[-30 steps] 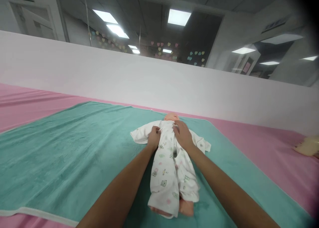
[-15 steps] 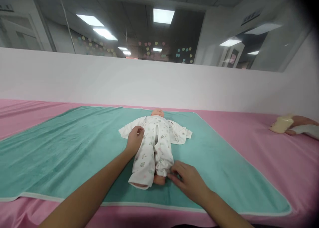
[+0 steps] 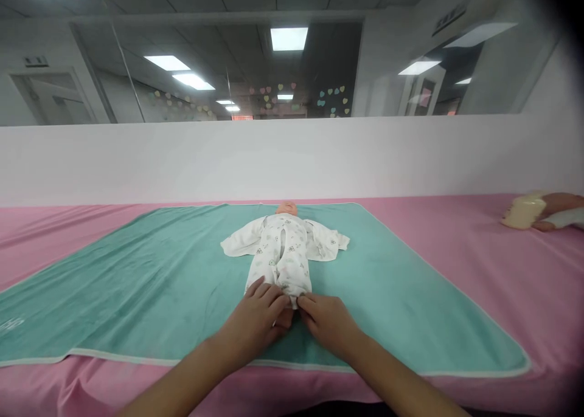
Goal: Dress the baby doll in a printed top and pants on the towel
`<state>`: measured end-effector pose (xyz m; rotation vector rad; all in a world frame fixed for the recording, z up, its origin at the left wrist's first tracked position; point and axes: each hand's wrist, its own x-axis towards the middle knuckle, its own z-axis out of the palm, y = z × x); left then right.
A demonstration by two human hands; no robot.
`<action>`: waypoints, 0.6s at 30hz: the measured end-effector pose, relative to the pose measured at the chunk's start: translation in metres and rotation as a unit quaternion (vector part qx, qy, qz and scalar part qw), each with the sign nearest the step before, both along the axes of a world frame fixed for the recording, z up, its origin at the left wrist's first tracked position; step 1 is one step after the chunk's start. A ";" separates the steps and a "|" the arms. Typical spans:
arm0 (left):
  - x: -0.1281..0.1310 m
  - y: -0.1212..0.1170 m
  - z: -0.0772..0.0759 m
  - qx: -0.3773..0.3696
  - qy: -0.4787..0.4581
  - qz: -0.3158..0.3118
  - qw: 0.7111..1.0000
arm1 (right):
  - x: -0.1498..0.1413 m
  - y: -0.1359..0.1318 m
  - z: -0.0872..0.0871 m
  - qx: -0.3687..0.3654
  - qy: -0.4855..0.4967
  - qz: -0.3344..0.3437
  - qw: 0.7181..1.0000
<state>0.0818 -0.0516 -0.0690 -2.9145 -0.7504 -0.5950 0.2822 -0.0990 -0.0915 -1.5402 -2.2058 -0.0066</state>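
Note:
A baby doll (image 3: 287, 208) lies on its back on a teal blanket (image 3: 387, 307), head toward the wall. It wears a white patterned baby outfit (image 3: 292, 250), with both sleeves spread out sideways and an opening down the middle. My left hand (image 3: 258, 317) is closed at the trouser cuff near the doll's foot (image 3: 285, 318), its fingers pinching the cloth. From the other side, my right hand (image 3: 328, 323) pinches the same cuff between thumb and fingers. The other trouser leg's end is hidden behind my left hand.
A pink sheet (image 3: 438, 222) covers the surface under the blanket. At the far right lies a cream-coloured bottle-like thing (image 3: 523, 212) beside part of another doll (image 3: 563, 204). A white low wall (image 3: 228, 161) with glass above it runs along the back.
My left hand has moved from the doll's side down to the trouser cuff. My right hand has shifted slightly left and stays at that cuff. The view has tilted a little.

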 end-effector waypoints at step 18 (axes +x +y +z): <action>-0.001 -0.028 -0.008 0.064 -0.095 0.066 0.991 | -0.023 -0.057 -0.011 -0.064 0.279 0.022 0.958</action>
